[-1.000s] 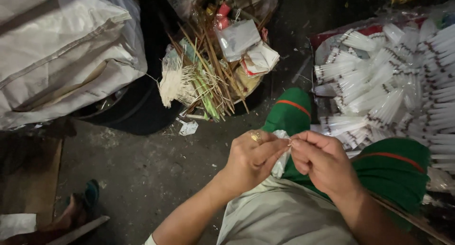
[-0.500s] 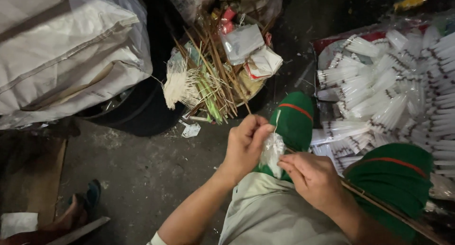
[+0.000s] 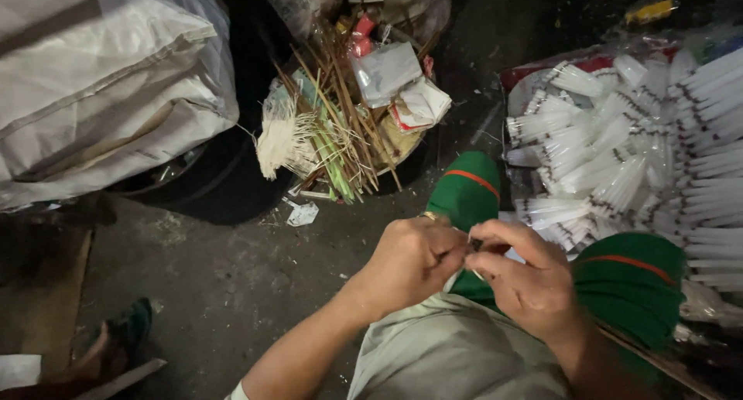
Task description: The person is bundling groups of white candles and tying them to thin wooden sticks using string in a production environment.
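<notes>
- Head view: our left hand (image 3: 410, 264) and right hand (image 3: 530, 280) met at centre frame above our lap, fingertips pressed together.
- Both hands pinched a small clear plastic piece (image 3: 472, 249) between them; most of it was hidden, so we could not tell its shape.
- At 3 o'clock of the hands lay a heap of white sticks in clear sleeves (image 3: 635, 148), well apart from the fingers.
- At 12 o'clock sat a basket of bamboo sticks (image 3: 340, 137) with scrap paper.
- At 10 o'clock, a large white sack (image 3: 101, 83).
- Green knees (image 3: 468, 195) showed just beyond the hands, on dark ground (image 3: 224, 276).
</notes>
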